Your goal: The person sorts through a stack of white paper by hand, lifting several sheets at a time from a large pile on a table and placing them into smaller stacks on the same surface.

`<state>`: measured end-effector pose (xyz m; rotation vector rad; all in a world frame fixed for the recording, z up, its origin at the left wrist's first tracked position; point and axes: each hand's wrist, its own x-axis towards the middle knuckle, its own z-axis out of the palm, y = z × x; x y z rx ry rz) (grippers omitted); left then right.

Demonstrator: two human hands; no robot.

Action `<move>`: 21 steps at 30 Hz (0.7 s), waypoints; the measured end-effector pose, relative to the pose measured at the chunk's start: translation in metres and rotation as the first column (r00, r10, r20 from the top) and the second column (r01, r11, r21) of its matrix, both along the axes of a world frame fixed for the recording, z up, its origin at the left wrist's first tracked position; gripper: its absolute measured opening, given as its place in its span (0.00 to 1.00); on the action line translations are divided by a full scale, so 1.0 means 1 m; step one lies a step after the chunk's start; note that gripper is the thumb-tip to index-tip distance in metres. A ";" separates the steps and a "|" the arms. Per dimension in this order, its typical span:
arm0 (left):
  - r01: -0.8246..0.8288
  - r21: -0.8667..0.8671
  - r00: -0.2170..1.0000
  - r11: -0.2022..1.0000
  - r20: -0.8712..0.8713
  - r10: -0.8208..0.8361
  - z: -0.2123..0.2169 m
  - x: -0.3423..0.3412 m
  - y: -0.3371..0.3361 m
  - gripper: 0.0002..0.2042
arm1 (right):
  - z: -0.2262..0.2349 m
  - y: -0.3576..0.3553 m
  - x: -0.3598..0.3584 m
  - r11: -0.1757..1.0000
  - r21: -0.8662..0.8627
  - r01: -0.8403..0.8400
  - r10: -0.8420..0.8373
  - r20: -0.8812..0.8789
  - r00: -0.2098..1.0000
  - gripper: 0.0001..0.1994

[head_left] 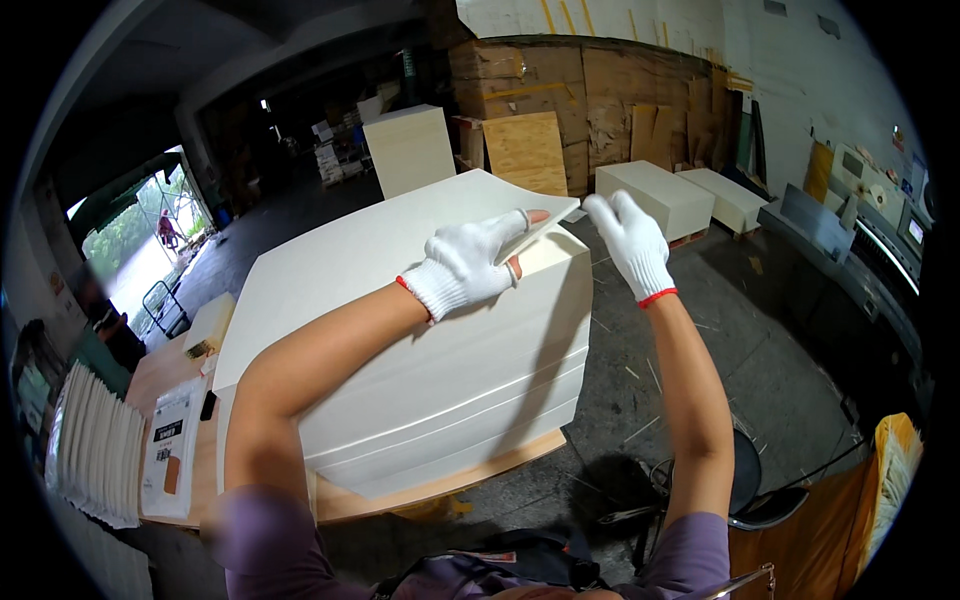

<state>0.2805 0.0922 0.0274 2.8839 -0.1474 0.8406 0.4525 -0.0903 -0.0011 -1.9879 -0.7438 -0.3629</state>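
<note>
Head view only. Tall stack (pixel 440 370) of white sheets on a wooden board (pixel 450 485), filling the middle of the frame. Left hand (pixel 470 265), white-gloved, resting on the stack's top near its far right corner, fingers curled over a few top sheets (pixel 400 230), bare fingertips poking out of the glove and pinching the lifted corner. Corner of those sheets raised clear of the stack below, a thin gap showing. Right hand (pixel 630 240), also gloved, with a red cuff band, raised just right of that corner, fingers extended and loosely together, empty, apparently not touching the sheets; contact with the corner tip hard to tell. Both forearms bare, entering from the lower edge, purple sleeves at the bottom.

Beyond the stack: a smaller upright stack (pixel 410 150), a plywood sheet (pixel 525 152), two low white blocks (pixel 670 198) on the floor to the right. Right of the stack, a grey machine (pixel 860 250) along the wall. Left of the stack, a fanned bundle of white sheets (pixel 95 450) and a flat plastic packet (pixel 170 450) on the board's near end. Below the right arm, a black stool (pixel 745 480).
</note>
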 end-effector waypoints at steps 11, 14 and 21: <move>-0.309 0.130 0.908 0.942 -0.254 0.333 0.010 0.044 0.016 0.19 | 0.007 0.004 -0.007 0.849 -0.525 -0.060 0.183 0.185 0.966 0.32; -0.281 0.127 0.905 0.951 -0.295 0.306 0.012 0.047 0.014 0.21 | 0.014 0.005 -0.003 0.877 -0.481 -0.019 0.211 0.349 0.913 0.29; -0.025 -0.153 0.983 0.988 -0.183 -0.004 -0.007 0.031 0.036 0.23 | 0.006 0.031 0.002 0.922 0.090 -0.376 0.387 -0.206 0.899 0.29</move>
